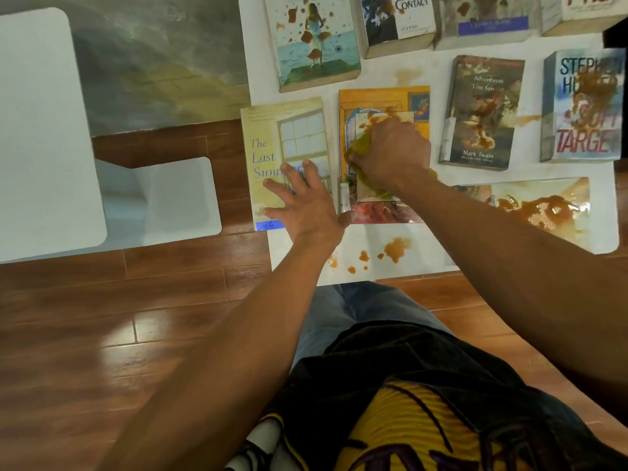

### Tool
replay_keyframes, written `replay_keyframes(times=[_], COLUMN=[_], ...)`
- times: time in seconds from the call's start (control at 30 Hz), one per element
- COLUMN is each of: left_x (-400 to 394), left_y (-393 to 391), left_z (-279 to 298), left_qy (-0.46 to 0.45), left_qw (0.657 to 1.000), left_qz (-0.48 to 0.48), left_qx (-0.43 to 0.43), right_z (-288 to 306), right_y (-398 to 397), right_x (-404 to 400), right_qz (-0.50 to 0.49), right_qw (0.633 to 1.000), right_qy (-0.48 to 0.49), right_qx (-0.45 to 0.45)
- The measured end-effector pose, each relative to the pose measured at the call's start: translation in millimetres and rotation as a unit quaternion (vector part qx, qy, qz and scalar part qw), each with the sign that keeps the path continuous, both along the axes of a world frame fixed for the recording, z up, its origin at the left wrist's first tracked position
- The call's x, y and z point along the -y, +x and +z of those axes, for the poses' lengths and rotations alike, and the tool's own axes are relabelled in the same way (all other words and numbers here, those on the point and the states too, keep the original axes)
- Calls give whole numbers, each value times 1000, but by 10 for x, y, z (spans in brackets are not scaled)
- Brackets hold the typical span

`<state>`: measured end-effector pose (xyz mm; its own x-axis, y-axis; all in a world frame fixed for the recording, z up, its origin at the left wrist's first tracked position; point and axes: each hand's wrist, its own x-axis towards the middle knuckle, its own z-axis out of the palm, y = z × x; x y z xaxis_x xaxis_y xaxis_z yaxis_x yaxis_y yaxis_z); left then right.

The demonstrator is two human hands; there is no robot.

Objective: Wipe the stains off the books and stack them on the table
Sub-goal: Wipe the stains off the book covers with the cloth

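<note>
From the head view, we judged the wet cloth [360, 147] could smear brown stains across the orange book [384, 100] if dragged. Our right hand [390, 154] gripped that cloth on the book; our left hand [302, 202], fingers spread, pressed the yellow book [268, 130] just beside.

I am looking down into what is appearing to be a home living space. Glossy reddish wooden floorboards [163, 300] are running under everything, and a grey and yellow rug [163, 62] is lying at the top left. A low white table [424, 263] is carrying a spread of stained paperback novels [482, 110], leisure reading rather than office files. Two white rounded furniture surfaces [40, 130] are standing to the left.
</note>
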<state>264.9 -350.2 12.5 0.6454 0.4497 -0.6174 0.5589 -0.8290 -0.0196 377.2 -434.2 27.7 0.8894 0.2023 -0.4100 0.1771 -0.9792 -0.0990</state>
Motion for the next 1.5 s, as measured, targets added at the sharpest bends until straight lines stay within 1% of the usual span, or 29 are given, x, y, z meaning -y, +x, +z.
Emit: replay_keyframes(times=[0.23, 0.33, 0.47, 0.6, 0.73, 0.8, 0.9, 1.0, 1.23, 1.33, 1.5], left_x=[40, 3, -11, 2, 3, -10, -76, -134, -124, -125, -94], left_y=[-50, -41, -6, 3, -24, -62, -77, -30, -3, -21, 1], left_z=[-17, -13, -10, 10, 13, 21, 51, 81, 55, 33, 50], left_qy=[-2, 2, 4, 2, -8, -10, -20, -39, -64, -63, -49], left_qw=[1000, 1000, 1000, 1000, 1000, 999, 999, 999, 998, 997, 997], left_qz=[0, -4, -7, -5, -2, -17, -31, -15, 26, 42, 47], left_qx=[-1, 1, -6, -10, -18, -28, -23, -18, -4, 10, 28], right_z=[-61, -54, 11, 59, 29, 33, 80, 105, 14, -1, 57], right_y=[-355, -189, 21, -217, -543, -544, -437, -415, -679, -722, -557], right_x=[169, 65, -70, 47, 197, 206, 148, 110, 247, 330, 595], right_qz=[5, 1, -25, 2, 21, 26, 29, 38, 1, -3, -31], right_qw=[1000, 1000, 999, 1000, 998, 997, 998, 998, 997, 997, 998], right_qy=[-3, 10, 19, 16, -22, -20, -8, -7, 2, -2, -27], right_qx=[-23, -5, -13, -20, -63, -71, -54, -40, -75, -79, -55])
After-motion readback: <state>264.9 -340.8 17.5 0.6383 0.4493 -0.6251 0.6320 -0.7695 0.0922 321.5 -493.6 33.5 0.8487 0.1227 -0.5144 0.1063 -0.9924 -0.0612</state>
